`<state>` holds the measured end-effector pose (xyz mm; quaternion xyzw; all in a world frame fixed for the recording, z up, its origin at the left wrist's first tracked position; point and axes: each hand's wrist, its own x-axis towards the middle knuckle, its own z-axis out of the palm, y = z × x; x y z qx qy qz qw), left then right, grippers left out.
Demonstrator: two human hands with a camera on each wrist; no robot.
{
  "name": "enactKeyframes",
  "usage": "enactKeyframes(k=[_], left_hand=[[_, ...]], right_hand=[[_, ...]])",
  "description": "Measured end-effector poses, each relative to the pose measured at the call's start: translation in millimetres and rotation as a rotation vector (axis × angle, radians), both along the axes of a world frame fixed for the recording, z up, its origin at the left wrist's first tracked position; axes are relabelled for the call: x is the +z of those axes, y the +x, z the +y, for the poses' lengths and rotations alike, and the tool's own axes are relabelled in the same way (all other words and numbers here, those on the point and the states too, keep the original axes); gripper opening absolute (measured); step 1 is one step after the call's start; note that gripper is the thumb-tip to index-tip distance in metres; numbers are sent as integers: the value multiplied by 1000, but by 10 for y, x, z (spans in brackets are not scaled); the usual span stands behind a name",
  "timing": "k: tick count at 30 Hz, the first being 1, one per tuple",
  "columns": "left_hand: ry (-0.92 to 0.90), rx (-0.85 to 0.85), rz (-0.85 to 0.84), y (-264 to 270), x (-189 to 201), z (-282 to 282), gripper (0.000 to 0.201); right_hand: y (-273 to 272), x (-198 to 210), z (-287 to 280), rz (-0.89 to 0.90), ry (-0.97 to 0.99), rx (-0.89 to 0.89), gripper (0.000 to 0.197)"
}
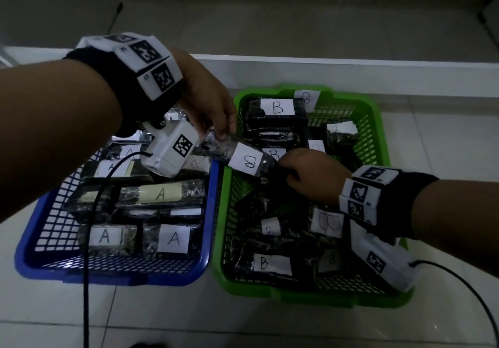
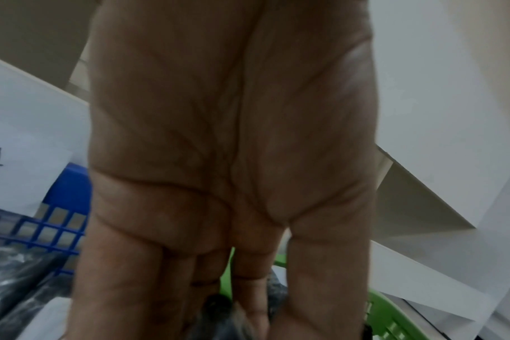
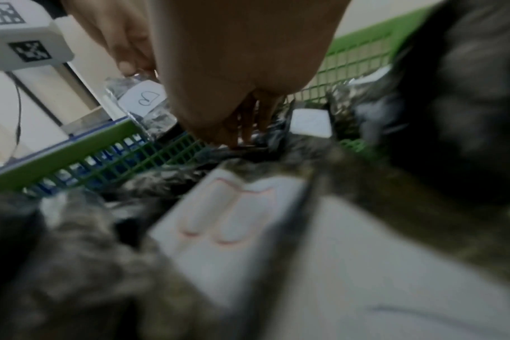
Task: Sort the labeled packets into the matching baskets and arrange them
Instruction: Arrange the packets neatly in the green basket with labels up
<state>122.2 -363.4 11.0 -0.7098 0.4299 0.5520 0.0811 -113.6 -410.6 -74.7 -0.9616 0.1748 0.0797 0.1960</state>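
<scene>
A dark packet with a white "B" label (image 1: 245, 160) (image 3: 144, 101) hangs slanted over the seam between the blue basket (image 1: 213, 212) and the green basket (image 1: 378, 120). My left hand (image 1: 221, 128) pinches its upper end from above. My right hand (image 1: 286, 172) reaches in low from the right, its curled fingers gripping the packet's lower end just inside the green basket. The blue basket holds several "A" packets (image 1: 159, 193); the green one holds several "B" packets (image 1: 278, 107). The left wrist view shows mostly my palm (image 2: 233, 161).
Both baskets sit side by side on a pale tiled floor (image 1: 270, 326). A white raised ledge (image 1: 351, 64) runs behind them. A black cable (image 1: 86, 239) hangs from my left wrist over the blue basket, and another cable (image 1: 459, 280) trails from my right wrist.
</scene>
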Motion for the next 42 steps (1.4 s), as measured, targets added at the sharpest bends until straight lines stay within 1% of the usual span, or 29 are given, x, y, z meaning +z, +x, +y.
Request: enactKeyframes(k=[2, 3, 5, 6, 8, 11, 13, 15, 16, 17, 20, 21, 25, 29, 31, 33, 35, 36, 38, 40, 42], left_hand=[[5, 14, -4, -11, -5, -4, 18], [6, 18, -5, -17, -13, -1, 18], [3, 17, -17, -29, -29, 3, 19], [-1, 18, -24, -31, -33, 4, 18], [-9, 20, -36, -37, -37, 3, 18], [-8, 25, -40, -49, -49, 13, 18], [-15, 36, -37, -49, -63, 23, 18], [-16, 39, -27, -41, -64, 32, 17], [-13, 39, -21, -36, -61, 33, 17], [-12, 39, -19, -34, -58, 32, 17], [-19, 38, -43, -47, -46, 29, 16], [-18, 35, -48, -56, -43, 29, 16], [-12, 26, -44, -69, -49, 41, 16], [-32, 21, -53, -65, -71, 59, 16], [-45, 8, -62, -63, -86, 63, 15], [-40, -5, -57, -67, -92, 66, 16], [-33, -15, -44, -73, -81, 65, 16], [-34, -17, -37, -77, -68, 66, 17], [-44, -16, -22, -92, -37, 73, 19], [-48, -36, -7, -152, -1, 88, 20], [-52, -98, 3, -273, 10, 92, 19]], right_hand=[[-51, 5, 1, 56, -57, 127, 33], [-74, -22, 18, 108, -102, 180, 39], [-97, -47, 100, 185, -182, 223, 52], [-83, -52, 141, 189, -208, 222, 53], [-40, -66, 175, 172, -208, 216, 47], [6, -21, 115, 161, -118, 209, 44], [-32, 34, 64, 161, -81, 214, 40], [-102, 80, 42, 116, -73, 201, 34], [-136, 89, 44, 102, -62, 185, 35], [-166, 93, 51, 92, -22, 137, 35], [-164, 71, 47, 50, 204, -127, 27], [-133, 58, 29, 46, 236, -173, 27], [-27, 41, 3, 76, 309, -263, 28], [-66, 29, 31, 71, 327, -301, 30], [-94, 22, 49, 27, 356, -353, 31], [-90, 21, 48, -51, 413, -439, 26], [-69, 39, 36, -143, 468, -517, 15], [-56, 62, 25, -198, 470, -555, 10], [-42, 137, -34, -290, 441, -631, 8], [-59, 230, -163, -333, 420, -685, 9], [-120, 321, -355, -330, 391, -685, 9]])
